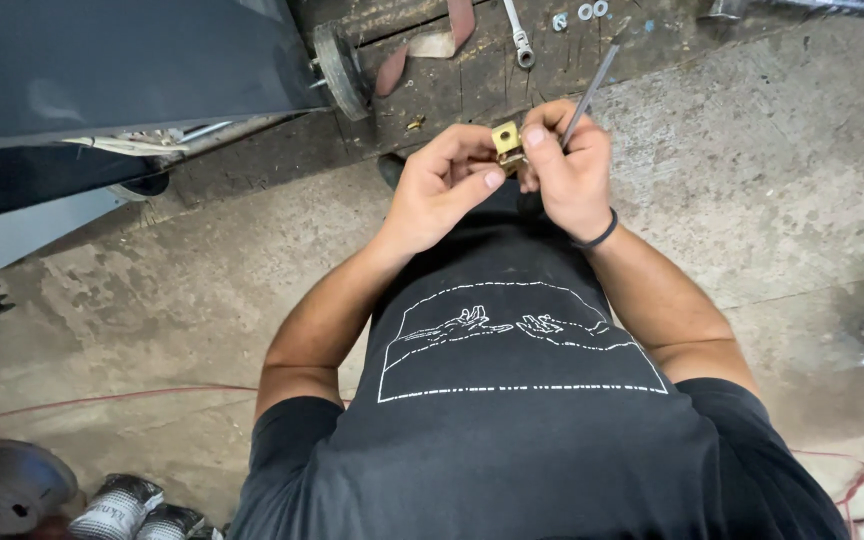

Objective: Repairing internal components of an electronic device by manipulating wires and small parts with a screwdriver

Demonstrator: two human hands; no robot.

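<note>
A small brass block (506,138), squarish with a hole in its upper face, sits pinched between both hands in front of the person's chest, above the edge of a dark wooden workbench (472,80). The left hand (442,185) comes at it from the left, fingers curled around its lower part and thumb pressed up beneath it. The right hand (570,170) meets it from the right, thumb tip laid on the block's side, and its closed fingers also grip a thin metal rod (592,92). The rod's long axis runs up and to the right, away from the body, with its lower end buried in the right fist just beside the block; whether that end touches the block cannot be told. Both hands touch the block, the left cradling more of it. A dark band (600,238) circles the right wrist.

On the bench beyond lie a combination wrench (519,35), a few washers (586,12) and a strip of reddish abrasive belt (432,42). A dark machine housing (122,60) with a small wheel (340,70) stands to the left, on the worn concrete floor (782,180).
</note>
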